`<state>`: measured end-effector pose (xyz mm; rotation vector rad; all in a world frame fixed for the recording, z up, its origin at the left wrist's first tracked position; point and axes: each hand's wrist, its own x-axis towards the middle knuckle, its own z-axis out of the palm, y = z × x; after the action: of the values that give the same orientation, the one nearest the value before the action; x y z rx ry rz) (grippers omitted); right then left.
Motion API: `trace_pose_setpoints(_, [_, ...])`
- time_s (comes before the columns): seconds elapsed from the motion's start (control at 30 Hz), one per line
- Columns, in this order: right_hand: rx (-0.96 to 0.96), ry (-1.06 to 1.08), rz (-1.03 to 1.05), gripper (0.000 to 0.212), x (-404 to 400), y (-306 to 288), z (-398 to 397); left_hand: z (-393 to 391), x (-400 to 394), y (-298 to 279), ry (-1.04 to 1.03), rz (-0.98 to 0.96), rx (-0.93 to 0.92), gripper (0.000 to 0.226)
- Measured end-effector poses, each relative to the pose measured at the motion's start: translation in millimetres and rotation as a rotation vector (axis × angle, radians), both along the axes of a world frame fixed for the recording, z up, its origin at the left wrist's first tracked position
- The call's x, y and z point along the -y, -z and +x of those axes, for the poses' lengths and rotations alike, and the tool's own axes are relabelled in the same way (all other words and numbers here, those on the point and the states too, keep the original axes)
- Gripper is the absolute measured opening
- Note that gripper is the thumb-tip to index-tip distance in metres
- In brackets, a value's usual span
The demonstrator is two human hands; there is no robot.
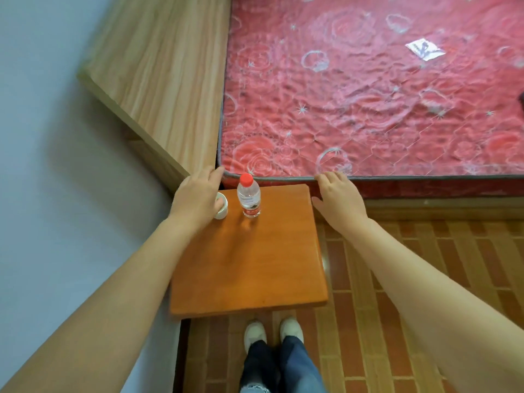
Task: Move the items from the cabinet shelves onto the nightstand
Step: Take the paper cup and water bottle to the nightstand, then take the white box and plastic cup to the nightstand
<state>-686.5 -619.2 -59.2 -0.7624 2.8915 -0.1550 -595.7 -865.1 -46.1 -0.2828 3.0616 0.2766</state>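
Orange wooden worktop point(255, 265) carries bottle point(249, 198) upright and white cup point(221, 207) at far left | left hand point(198, 195) curls around cup | right hand point(338, 197) hovers beside, fingers relaxed, holding nothing

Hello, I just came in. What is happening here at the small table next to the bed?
A person stands at an orange nightstand beside a bed with a red mattress. The left hand is over a small white cup at the far left corner; whether it grips the cup cannot be told. A water bottle with a red cap stands upright just right of the cup. The right hand is open, near the far right corner, holding nothing.
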Motion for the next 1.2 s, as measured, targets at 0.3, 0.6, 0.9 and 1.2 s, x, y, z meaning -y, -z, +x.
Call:
trace_pose_setpoints(0.3, [-0.155, 0.171, -0.012, 0.049, -116, -85, 60, -27, -124, -67, 0.436, -0.043, -0.049, 0.061])
trace_pose_setpoints(0.6, [-0.167, 0.57, -0.04, 0.048, -266, -106, 143, -35, -304, -91, 0.819, 0.049, -0.128, 0.055])
trace_pose_setpoints(0.9, [-0.203, 0.94, -0.037, 0.048, -406, -123, 240, -7, -474, -101, 1.052, 0.177, -0.154, 0.052])
trace_pose_setpoints(1.2, [-0.184, 1.309, -0.08, 0.048, -472, -125, 342, 29, -574, -97, 1.296, 0.245, -0.15, 0.052])
